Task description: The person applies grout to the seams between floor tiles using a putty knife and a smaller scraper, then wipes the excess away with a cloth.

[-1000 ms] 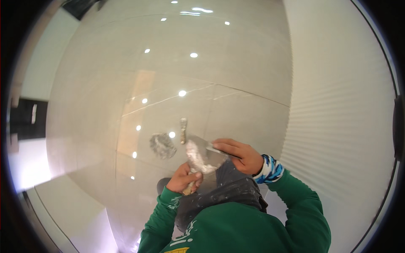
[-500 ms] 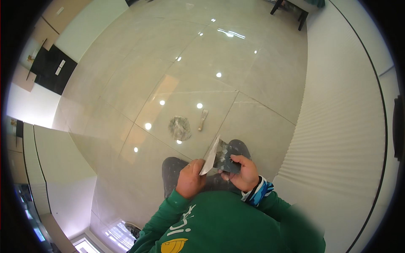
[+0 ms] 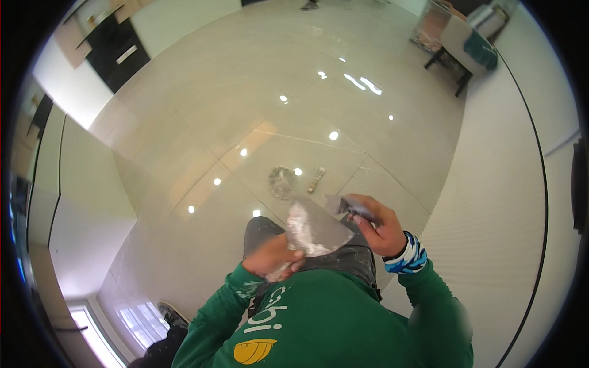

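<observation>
In my left hand [image 3: 273, 256], its fingers wrapped round the lower end, is a wide putty knife [image 3: 328, 228] with a broad flat blade facing up. White paste [image 3: 300, 230] is smeared along the left and lower part of that blade. My right hand [image 3: 381, 224] grips a dark scraper [image 3: 358, 208], thumb below and fingers over the top, turned nearly edge-on. The scraper is just right of the putty knife's upper edge, apart or touching I cannot tell. Both hands are above my knees and slightly blurred.
On the glossy tiled floor [image 3: 202, 141] ahead lie a crumpled clear plastic bag [image 3: 281, 182] and a small narrow scraper [image 3: 316, 180]. A ribbed white panel [image 3: 472, 196] runs along the right. A chair [image 3: 460, 49] stands far right; a white cabinet [image 3: 92, 184] is at left.
The putty knife has tilted from edge-on to flat, showing its paste. My right hand has moved up and right, turning the dark scraper edge-on. The view has shifted.
</observation>
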Motion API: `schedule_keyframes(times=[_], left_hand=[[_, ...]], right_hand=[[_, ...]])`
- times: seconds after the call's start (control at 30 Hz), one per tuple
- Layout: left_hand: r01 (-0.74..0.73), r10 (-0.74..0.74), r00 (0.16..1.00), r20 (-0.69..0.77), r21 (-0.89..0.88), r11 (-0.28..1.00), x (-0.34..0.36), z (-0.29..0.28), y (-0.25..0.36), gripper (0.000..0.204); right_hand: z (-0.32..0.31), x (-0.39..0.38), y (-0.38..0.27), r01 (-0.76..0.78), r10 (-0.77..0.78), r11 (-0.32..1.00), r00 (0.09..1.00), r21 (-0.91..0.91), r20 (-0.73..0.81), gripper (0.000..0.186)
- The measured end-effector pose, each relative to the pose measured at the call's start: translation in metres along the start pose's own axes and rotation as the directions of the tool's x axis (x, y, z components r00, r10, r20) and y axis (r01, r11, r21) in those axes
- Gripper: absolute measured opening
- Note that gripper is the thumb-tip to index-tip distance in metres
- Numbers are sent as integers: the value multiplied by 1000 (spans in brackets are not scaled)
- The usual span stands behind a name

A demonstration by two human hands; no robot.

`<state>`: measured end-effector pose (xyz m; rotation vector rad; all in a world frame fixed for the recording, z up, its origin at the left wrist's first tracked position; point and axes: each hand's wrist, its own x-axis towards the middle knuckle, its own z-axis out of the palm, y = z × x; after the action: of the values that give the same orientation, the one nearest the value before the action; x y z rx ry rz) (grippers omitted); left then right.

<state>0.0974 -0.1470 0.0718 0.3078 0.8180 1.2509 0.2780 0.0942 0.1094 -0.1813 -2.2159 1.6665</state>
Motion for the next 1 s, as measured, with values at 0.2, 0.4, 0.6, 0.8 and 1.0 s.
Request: schedule_keyframes(times=[0.2, 0.4, 0.6, 0.8, 1.0], left_hand=[[-109, 104, 990, 95, 49, 993, -3, 44, -10, 31], [-406, 611, 785, -99, 662, 630, 3, 65, -33, 29], [-217, 761, 603, 242, 967, -136, 35, 44, -55, 31], [-197, 490, 846, -212, 730, 655, -17, -18, -66, 16], [-203, 201, 977, -70, -9, 979, -21, -6, -39, 14]], right_hand=[[-24, -6, -1, 195, -60, 882, 950, -430, 308, 74], [-20, -69, 37, -442, 457, 785, 886, 434, 77, 39], [14, -80, 14, -317, 604, 282, 792, 906, 89, 39], [28, -32, -6, -197, 459, 529, 885, 825, -82, 32], [34, 5, 9, 73, -42, 990, 970, -121, 241, 69]])
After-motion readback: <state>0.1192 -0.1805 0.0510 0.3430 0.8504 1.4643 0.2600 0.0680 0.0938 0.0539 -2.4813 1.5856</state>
